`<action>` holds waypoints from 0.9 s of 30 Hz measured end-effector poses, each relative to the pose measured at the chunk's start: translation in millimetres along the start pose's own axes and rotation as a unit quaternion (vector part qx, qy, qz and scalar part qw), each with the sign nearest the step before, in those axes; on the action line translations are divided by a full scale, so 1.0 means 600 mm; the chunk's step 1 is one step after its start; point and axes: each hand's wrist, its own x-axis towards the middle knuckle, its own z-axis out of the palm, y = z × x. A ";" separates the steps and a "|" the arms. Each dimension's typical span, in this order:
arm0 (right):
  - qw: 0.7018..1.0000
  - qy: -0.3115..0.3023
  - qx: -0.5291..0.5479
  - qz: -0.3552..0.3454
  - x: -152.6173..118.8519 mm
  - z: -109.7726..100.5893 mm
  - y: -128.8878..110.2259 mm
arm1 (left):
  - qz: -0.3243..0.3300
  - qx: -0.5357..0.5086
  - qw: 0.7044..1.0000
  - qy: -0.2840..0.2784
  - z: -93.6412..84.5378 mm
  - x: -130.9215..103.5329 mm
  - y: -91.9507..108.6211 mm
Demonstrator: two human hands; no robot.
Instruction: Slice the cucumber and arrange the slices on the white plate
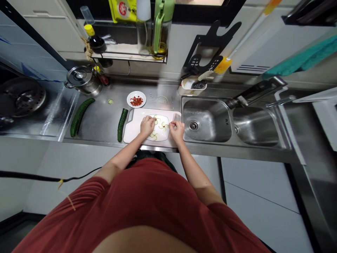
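Observation:
A white plate (160, 133) lies on the light cutting board (134, 123). Thin curved cucumber slices (164, 127) are laid on it in pinwheel groups, at least one with a small dark red piece at its middle. My left hand (147, 126) reaches over the plate's left side, fingertips together by the upper slices; whatever they hold is too small to make out. At the right rim, my right hand (177, 130) is closed in a pinch, and its contents are hidden. Behind the board, a small white dish (136, 94) holds chopped red pieces (136, 101).
A cut cucumber (122, 125) lies left of the board, and a longer cucumber (81, 116) farther left. Beyond stands a lidded steel pot (83, 80). The sink (207, 121) adjoins the board on the right. Bottles (160, 31) stand on a rack above.

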 end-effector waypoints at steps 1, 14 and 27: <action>1.000 0.002 0.011 -0.003 -0.004 -0.001 -0.005 | -0.008 -0.002 1.000 0.007 -0.002 0.002 -0.003; 0.999 0.005 0.051 0.000 -0.049 -0.004 -0.013 | -0.189 -0.031 0.973 0.126 -0.045 0.099 -0.117; 0.989 0.080 0.121 -0.037 -0.060 0.017 0.005 | -0.229 0.041 0.972 0.030 -0.070 0.172 -0.169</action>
